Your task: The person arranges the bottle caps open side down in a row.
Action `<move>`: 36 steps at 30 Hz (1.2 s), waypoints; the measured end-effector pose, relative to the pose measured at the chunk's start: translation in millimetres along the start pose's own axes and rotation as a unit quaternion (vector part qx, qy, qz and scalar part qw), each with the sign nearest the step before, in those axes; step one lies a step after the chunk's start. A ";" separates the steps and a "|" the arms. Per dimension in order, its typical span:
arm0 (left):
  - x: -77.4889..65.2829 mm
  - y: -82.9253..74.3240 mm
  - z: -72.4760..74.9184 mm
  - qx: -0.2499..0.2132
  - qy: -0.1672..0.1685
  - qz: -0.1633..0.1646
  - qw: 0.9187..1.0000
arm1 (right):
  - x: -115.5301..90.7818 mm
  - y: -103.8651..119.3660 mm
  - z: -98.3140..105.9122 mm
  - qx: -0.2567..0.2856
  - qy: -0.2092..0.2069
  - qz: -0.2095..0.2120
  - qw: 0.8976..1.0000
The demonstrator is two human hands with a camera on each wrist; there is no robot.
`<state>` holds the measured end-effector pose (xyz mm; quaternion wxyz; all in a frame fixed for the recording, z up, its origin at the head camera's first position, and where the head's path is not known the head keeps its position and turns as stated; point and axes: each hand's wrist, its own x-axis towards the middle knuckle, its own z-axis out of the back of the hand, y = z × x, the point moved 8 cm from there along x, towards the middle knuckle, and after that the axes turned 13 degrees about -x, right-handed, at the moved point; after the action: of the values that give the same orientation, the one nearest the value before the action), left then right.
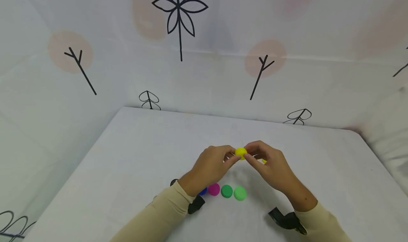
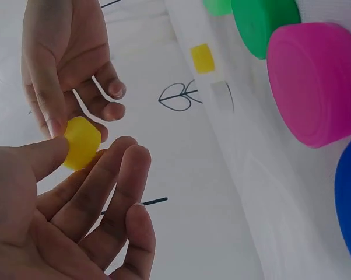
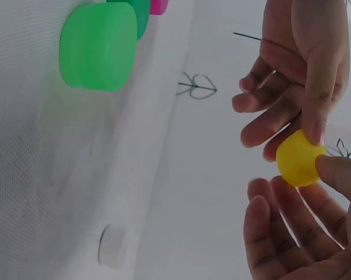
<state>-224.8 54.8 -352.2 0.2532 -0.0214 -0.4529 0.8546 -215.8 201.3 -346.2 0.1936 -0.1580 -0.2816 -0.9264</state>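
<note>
Between the two hands, above the table, is a small, rounded yellow lump [image 1: 241, 153] that looks like modelling clay. My left hand [image 1: 213, 164] pinches it between thumb and fingertips from the left. From the other side, my right hand [image 1: 271, 165] pinches it too. In the left wrist view the yellow lump [image 2: 83, 143] looks slightly faceted, with the other fingers loosely bent around it. It appears smooth and round as a yellow lump [image 3: 300, 158] in the right wrist view. A second yellow piece [image 1: 264, 161] lies behind my right hand, mostly hidden by it.
Nearer me on the white table [image 1: 153, 139] is a row of round discs: blue [image 1: 202, 191], partly hidden by my left wrist, magenta [image 1: 214, 189], dark green [image 1: 227, 191] and light green [image 1: 240, 193]. A small whitish piece [image 3: 111, 246] lies farther back.
</note>
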 end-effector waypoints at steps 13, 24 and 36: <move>0.2 7.8 -3.0 -0.060 0.013 0.025 0.998 | -1.7 5.0 -3.7 0.032 -0.004 0.057 0.998; 0.4 7.0 0.5 0.005 -0.014 0.011 1.000 | -1.5 3.3 -3.6 -0.014 -0.019 0.063 0.998; 2.3 1.5 -2.6 0.001 0.000 -0.024 1.000 | -0.4 -0.4 -0.4 -0.018 -0.026 0.034 0.999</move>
<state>-226.8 57.1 -354.4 0.2733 -0.0102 -0.4528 0.8486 -215.6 201.4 -346.8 0.2145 -0.1947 -0.2640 -0.9200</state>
